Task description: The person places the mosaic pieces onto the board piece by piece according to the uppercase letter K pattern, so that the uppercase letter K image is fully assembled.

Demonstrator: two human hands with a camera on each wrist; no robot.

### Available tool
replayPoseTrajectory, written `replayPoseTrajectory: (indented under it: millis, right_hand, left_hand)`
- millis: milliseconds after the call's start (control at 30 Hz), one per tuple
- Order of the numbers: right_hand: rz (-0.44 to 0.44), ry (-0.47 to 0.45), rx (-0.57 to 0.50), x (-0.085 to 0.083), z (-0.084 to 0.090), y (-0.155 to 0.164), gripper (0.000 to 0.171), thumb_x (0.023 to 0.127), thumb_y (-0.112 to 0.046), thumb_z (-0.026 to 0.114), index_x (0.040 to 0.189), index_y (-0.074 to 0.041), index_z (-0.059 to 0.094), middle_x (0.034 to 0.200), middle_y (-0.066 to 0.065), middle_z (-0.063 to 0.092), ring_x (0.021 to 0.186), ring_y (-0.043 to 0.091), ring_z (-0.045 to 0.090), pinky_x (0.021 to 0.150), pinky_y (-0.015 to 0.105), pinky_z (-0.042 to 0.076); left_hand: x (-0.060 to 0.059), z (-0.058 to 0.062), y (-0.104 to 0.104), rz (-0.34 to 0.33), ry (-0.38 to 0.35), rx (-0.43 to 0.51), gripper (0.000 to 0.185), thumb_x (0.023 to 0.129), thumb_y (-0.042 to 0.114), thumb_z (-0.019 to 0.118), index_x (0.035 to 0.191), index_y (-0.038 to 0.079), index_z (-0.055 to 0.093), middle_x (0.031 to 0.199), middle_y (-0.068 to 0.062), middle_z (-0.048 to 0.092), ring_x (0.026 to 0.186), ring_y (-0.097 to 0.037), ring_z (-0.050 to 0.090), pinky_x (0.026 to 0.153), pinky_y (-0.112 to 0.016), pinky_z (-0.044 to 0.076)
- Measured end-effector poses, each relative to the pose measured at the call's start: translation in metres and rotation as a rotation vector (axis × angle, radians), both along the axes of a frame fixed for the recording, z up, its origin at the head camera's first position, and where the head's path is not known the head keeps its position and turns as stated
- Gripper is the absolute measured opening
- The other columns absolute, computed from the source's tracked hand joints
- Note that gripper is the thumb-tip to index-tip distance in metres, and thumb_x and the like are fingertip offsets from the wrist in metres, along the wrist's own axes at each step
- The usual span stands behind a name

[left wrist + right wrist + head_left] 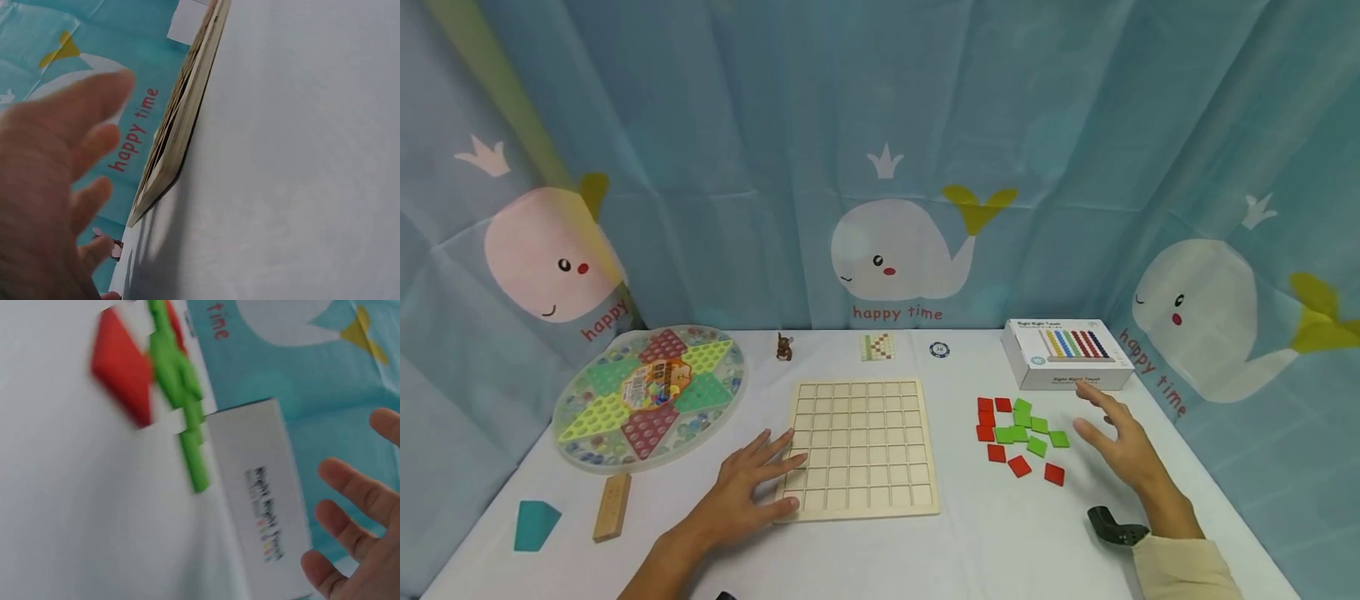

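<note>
A pale wooden grid board [859, 452] with bare square cells lies mid-table. At its left edge my left hand [737, 487] has its fingers spread, the fingertips overlapping the rim in the head view. In the left wrist view the board [181, 119] shows edge-on beside the left fingers [94, 150]. To the right of the board lie loose square tiles, several red tiles [1018, 466] and several green tiles [1037, 447]. My right hand [1120, 442] is held beside them with fingers apart, holding nothing; the right wrist view shows red [122, 369] and green [194, 462] tiles near it.
Behind the right hand stands a white box [1067, 354]. A small pattern card [877, 347], a poker chip [939, 350] and a brown figurine [784, 347] line the back. At left lie a Chinese checkers board [655, 392], a wooden block [612, 507] and a teal block [536, 525].
</note>
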State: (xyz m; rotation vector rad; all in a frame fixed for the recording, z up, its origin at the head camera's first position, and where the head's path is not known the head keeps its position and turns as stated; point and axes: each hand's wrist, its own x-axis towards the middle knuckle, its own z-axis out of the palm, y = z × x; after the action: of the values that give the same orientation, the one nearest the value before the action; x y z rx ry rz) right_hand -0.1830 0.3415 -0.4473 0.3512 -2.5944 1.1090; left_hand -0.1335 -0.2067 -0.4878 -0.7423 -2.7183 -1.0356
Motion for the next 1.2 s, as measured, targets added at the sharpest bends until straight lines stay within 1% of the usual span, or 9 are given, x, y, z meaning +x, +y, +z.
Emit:
replayPoseTrajectory:
  millis: [100, 200, 367, 533, 633, 733, 900, 1033, 1200]
  right_hand:
    - [0.001, -0.032, -0.011, -0.001, -0.010, 0.002, 0.058, 0.093, -0.023, 0.061, 0.146, -0.009, 0.042, 0.138, 0.025, 0.047, 0.126, 0.045, 0.034, 0.093, 0.070, 0.028]
    - [0.005, -0.065, 0.007, -0.003, -0.019, 0.005, 0.055, 0.093, -0.022, 0.061, 0.143, -0.006, 0.045, 0.137, 0.025, 0.048, 0.127, 0.046, 0.034, 0.093, 0.070, 0.029]
    - [0.005, -0.159, 0.072, -0.006, -0.030, 0.011, 0.056, 0.093, -0.026, 0.063, 0.141, -0.004, 0.047, 0.136, 0.027, 0.048, 0.129, 0.050, 0.030, 0.097, 0.072, 0.023]
    - [0.015, -0.221, 0.159, -0.008, -0.035, 0.012, 0.047, 0.090, -0.018, 0.064, 0.133, -0.002, 0.055, 0.138, 0.026, 0.044, 0.130, 0.050, 0.027, 0.096, 0.074, 0.020]
    - [0.020, -0.229, 0.203, -0.009, -0.036, 0.011, 0.041, 0.087, -0.009, 0.065, 0.126, -0.001, 0.061, 0.138, 0.024, 0.043, 0.130, 0.049, 0.027, 0.096, 0.074, 0.020]
    - [0.018, -0.223, 0.232, -0.011, -0.035, 0.012, 0.038, 0.086, -0.004, 0.065, 0.123, 0.000, 0.063, 0.137, 0.023, 0.043, 0.130, 0.049, 0.027, 0.096, 0.074, 0.021]
    - [0.021, -0.210, 0.261, -0.013, -0.037, 0.014, 0.032, 0.088, -0.003, 0.064, 0.120, -0.001, 0.064, 0.137, 0.024, 0.044, 0.129, 0.050, 0.029, 0.097, 0.071, 0.023]
    - [-0.007, -0.224, 0.250, -0.010, -0.039, 0.013, 0.028, 0.090, -0.004, 0.064, 0.118, -0.001, 0.063, 0.138, 0.024, 0.044, 0.130, 0.051, 0.028, 0.100, 0.070, 0.022]
    - [-0.046, -0.200, 0.224, -0.007, -0.027, 0.008, 0.028, 0.090, -0.005, 0.065, 0.117, -0.001, 0.061, 0.129, 0.024, 0.052, 0.126, 0.048, 0.037, 0.099, 0.066, 0.028]
  left_hand:
    - [0.001, -0.005, -0.002, 0.006, -0.014, -0.018, 0.053, 0.082, 0.042, 0.074, 0.131, 0.024, 0.063, 0.149, -0.006, 0.040, 0.138, -0.046, 0.022, 0.099, -0.068, 0.011]
    - [0.001, -0.007, -0.003, 0.008, -0.010, -0.049, 0.052, 0.082, 0.045, 0.073, 0.129, 0.024, 0.065, 0.148, -0.004, 0.042, 0.138, -0.044, 0.023, 0.100, -0.067, 0.011]
    - [0.002, -0.008, -0.002, 0.011, -0.011, -0.108, 0.054, 0.082, 0.051, 0.071, 0.129, 0.024, 0.065, 0.147, -0.002, 0.043, 0.137, -0.043, 0.025, 0.101, -0.065, 0.012]
    - [0.002, -0.005, -0.003, 0.034, 0.004, -0.137, 0.055, 0.081, 0.053, 0.071, 0.127, 0.023, 0.067, 0.147, -0.004, 0.044, 0.136, -0.044, 0.026, 0.101, -0.065, 0.014]
    - [0.001, -0.005, -0.003, 0.040, 0.009, -0.148, 0.055, 0.081, 0.053, 0.070, 0.127, 0.023, 0.067, 0.147, -0.005, 0.043, 0.137, -0.044, 0.025, 0.102, -0.064, 0.014]
    - [-0.001, -0.004, -0.001, 0.036, 0.000, -0.154, 0.055, 0.083, 0.054, 0.068, 0.128, 0.023, 0.066, 0.148, -0.005, 0.042, 0.137, -0.044, 0.024, 0.102, -0.064, 0.013]
    - [-0.001, -0.004, -0.001, 0.039, -0.021, -0.158, 0.055, 0.083, 0.054, 0.068, 0.128, 0.023, 0.066, 0.148, -0.006, 0.041, 0.138, -0.044, 0.023, 0.103, -0.064, 0.012]
    - [0.001, -0.004, -0.001, 0.038, -0.029, -0.167, 0.056, 0.082, 0.055, 0.068, 0.129, 0.023, 0.065, 0.149, -0.006, 0.041, 0.138, -0.044, 0.023, 0.104, -0.063, 0.012]
    - [-0.001, -0.003, -0.001, 0.041, -0.036, -0.166, 0.057, 0.082, 0.054, 0.069, 0.129, 0.022, 0.065, 0.149, -0.006, 0.040, 0.138, -0.044, 0.023, 0.104, -0.063, 0.012]
